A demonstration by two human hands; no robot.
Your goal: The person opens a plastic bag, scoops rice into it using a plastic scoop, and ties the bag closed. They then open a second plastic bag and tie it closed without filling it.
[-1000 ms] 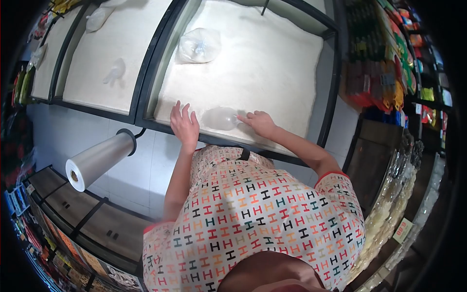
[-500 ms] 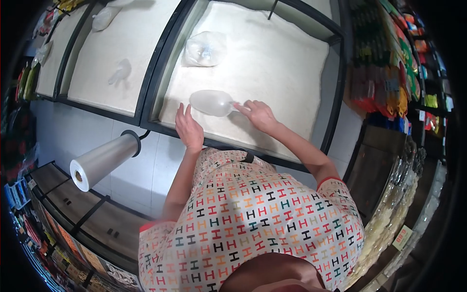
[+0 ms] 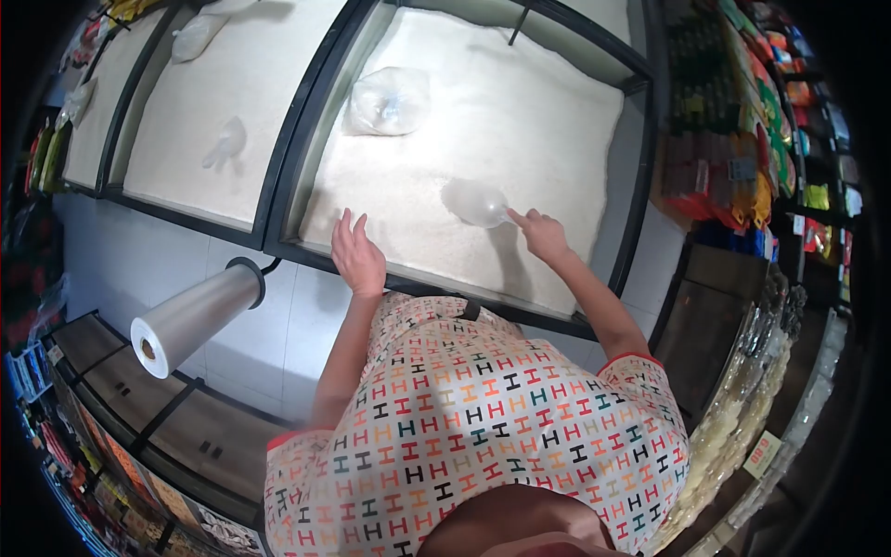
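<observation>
My right hand (image 3: 540,236) is closed around the handle of a clear plastic scoop (image 3: 483,203). The scoop's bowl points left and rests in or just over the white grain (image 3: 501,111), which looks like rice; exact contact is hard to tell. My left hand (image 3: 358,256) is raised at the near left edge of the same bin, empty, fingers stretched out. Behind the scoop, a knotted clear plastic bag (image 3: 387,102) with something pale inside lies on the grain.
A black-framed bin (image 3: 288,158) holds the grain. The neighbouring bin to the left has another clear scoop (image 3: 225,142) and a plastic bag (image 3: 198,39). A roll of plastic bags (image 3: 197,318) juts out below the frame. Packaged goods (image 3: 715,176) hang at the right.
My right hand and the scoop have moved right, away from my left hand, and the bowl has come down toward the grain. My left hand has stayed nearly in place.
</observation>
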